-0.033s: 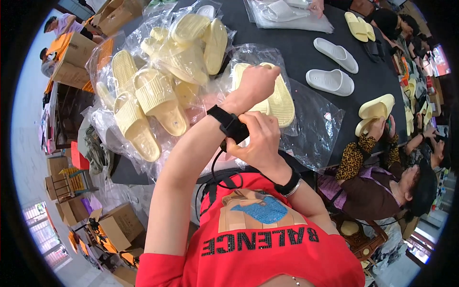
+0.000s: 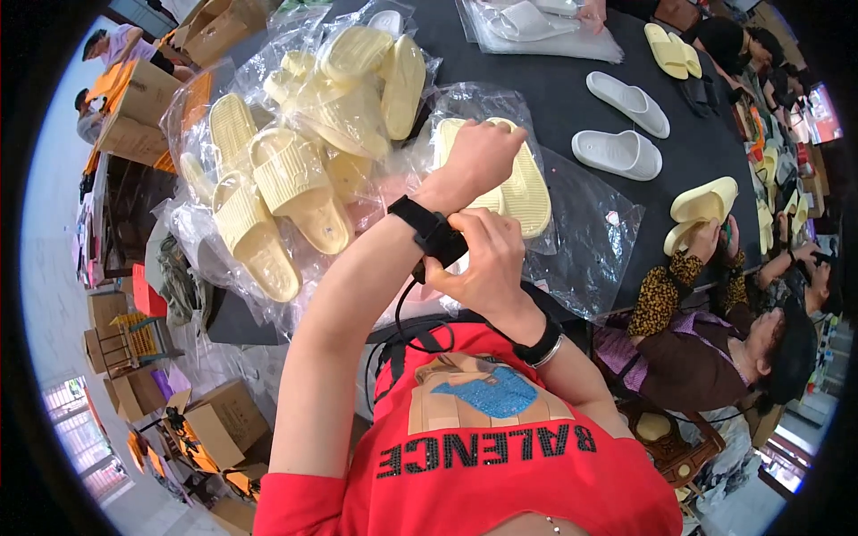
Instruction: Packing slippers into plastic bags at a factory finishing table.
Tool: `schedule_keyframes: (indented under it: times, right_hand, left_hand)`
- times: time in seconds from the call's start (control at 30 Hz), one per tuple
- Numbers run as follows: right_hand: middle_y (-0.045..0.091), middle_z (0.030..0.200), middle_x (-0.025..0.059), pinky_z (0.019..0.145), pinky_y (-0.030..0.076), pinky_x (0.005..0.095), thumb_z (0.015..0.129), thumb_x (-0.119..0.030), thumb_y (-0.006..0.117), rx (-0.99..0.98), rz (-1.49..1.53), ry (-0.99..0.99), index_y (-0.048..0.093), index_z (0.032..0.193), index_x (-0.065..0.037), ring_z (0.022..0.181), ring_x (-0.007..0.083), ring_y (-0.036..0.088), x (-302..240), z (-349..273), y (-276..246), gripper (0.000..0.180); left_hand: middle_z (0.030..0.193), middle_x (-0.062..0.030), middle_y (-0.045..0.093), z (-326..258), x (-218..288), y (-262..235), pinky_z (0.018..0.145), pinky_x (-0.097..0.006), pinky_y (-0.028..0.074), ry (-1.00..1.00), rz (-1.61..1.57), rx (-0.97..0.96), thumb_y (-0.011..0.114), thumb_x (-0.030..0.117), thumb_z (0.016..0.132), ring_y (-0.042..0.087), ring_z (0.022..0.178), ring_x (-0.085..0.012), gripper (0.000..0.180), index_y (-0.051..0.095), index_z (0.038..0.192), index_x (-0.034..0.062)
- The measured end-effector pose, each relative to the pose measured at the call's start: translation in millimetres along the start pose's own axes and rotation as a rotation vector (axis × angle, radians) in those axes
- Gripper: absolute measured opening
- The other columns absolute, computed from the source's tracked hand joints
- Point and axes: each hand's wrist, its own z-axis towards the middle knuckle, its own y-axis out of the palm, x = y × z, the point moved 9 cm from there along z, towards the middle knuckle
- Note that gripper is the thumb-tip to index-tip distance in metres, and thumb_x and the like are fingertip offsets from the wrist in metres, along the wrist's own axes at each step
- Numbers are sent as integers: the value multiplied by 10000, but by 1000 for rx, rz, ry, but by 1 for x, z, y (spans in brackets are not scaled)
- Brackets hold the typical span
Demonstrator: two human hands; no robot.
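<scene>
My left hand [image 2: 480, 161] is curled into a fist above a pair of pale yellow slippers [image 2: 523, 192] lying on clear plastic bags; nothing shows in its fingers. Around my left wrist runs a black strap with a small black box-like device [image 2: 440, 241], from which a cable hangs. The thumb and fingers of my right hand [image 2: 483, 263] close on that device. A black band and a bracelet circle my right wrist. To the left lies a heap of yellow slippers [image 2: 295, 188], many in clear bags.
On the dark table [image 2: 554, 98] lie two white slippers [image 2: 621, 154] and, farther right, more yellow slippers [image 2: 670, 52]. An empty clear bag [image 2: 585, 241] lies right of my hands. A co-worker [image 2: 697, 348] at the right holds yellow slippers [image 2: 702, 210]. Cardboard boxes [image 2: 219, 424] stand lower left.
</scene>
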Motion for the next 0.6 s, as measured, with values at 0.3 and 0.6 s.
schedule_keyframes:
  times: [0.3, 0.6]
  right_hand:
    - [529, 800, 40, 851, 313, 421, 564, -261, 683, -23, -55, 8, 538, 816, -81, 787, 208, 529, -5, 3, -7, 342]
    - [549, 776, 35, 855, 333, 425, 523, -211, 702, -20, -63, -51, 539, 805, -81, 746, 189, 550, -22, 2, -1, 351]
  left_hand:
    - [758, -26, 572, 3, 37, -60, 675, -335, 396, 200, 81, 354, 551, 101, 703, 552, 738, -195, 109, 560, 811, 108]
    - [732, 15, 542, -13, 43, -42, 731, -348, 342, 349, 510, 302, 555, 130, 682, 478, 781, -167, 71, 561, 753, 131]
